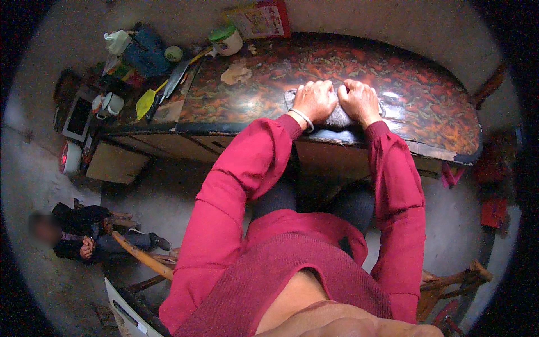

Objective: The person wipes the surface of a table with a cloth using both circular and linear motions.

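Both my arms, in red sleeves, reach forward to the near edge of a glossy table with a red-brown mottled top. A grey cloth lies bunched there, partly hanging at the edge. My left hand, with a pale bangle at the wrist, is closed on the cloth with its knuckles up. Close beside it, my right hand is curled onto the cloth's other side. The two hands hide most of the cloth, and their fingertips are out of sight.
At the table's left end are a white tub with a green lid, a yellow spatula, a knife and a blue bag. A white pot stands farther left. A person sits at lower left. Wooden chair parts flank me.
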Demonstrator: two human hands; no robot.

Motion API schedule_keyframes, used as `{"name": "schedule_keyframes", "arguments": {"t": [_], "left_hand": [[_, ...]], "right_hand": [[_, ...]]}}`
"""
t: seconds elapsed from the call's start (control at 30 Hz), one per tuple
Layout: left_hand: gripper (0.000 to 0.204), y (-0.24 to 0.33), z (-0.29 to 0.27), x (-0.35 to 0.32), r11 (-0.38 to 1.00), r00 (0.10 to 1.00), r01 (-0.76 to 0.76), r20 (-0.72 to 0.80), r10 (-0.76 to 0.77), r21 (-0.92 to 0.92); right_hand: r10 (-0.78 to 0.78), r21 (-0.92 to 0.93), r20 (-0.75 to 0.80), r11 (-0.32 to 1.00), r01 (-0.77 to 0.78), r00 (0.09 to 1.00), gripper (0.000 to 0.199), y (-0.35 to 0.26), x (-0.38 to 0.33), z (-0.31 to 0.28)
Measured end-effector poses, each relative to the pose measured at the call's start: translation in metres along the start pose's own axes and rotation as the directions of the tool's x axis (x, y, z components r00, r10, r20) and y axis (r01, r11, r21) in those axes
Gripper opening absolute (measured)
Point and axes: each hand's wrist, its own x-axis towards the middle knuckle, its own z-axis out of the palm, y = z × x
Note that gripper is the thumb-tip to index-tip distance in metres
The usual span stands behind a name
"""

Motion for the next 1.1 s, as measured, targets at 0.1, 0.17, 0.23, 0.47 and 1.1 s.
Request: {"name": "schedule_keyframes", "arguments": {"t": [0.1, 0.17, 0.23, 0.47, 1.1], "left_hand": [[0.021, -0.012, 0.008, 0.019, 0.999, 0.999, 0.035, 0.008, -0.035, -0.022], [0.022, -0.018, 0.011, 0.03, 0.999, 0.999, 0.041, 0.006, -0.041, -0.02], [0.022, -0.022, 0.014, 0.044, 0.998, 0.998, 0.058, 0.002, -0.058, -0.001], [0.023, -0.03, 0.027, 0.059, 0.998, 0.994, 0.068, -0.089, -0.068, 0.004], [0.023, 0.009, -0.003, -0.013, 1.0, 0.998, -0.016, -0.06, 0.017, 0.002]], "right_hand": [[0.023, -0.029, -0.02, 0.999, -0.024, 1.0, 0.034, 0.001, 0.019, 0.004], [0.04, -0.025, -0.045, 0.999, -0.041, 0.998, 0.034, 0.007, 0.032, 0.013], [0.082, -0.064, -0.05, 0.994, -0.085, 0.995, 0.035, 0.01, 0.046, 0.017], [0.1, -0.082, -0.057, 0.991, -0.104, 0.993, 0.036, 0.019, 0.058, 0.027], [-0.157, -0.037, -0.165, 0.988, 0.153, 0.974, 0.025, 0.012, -0.02, 0.01]]}}
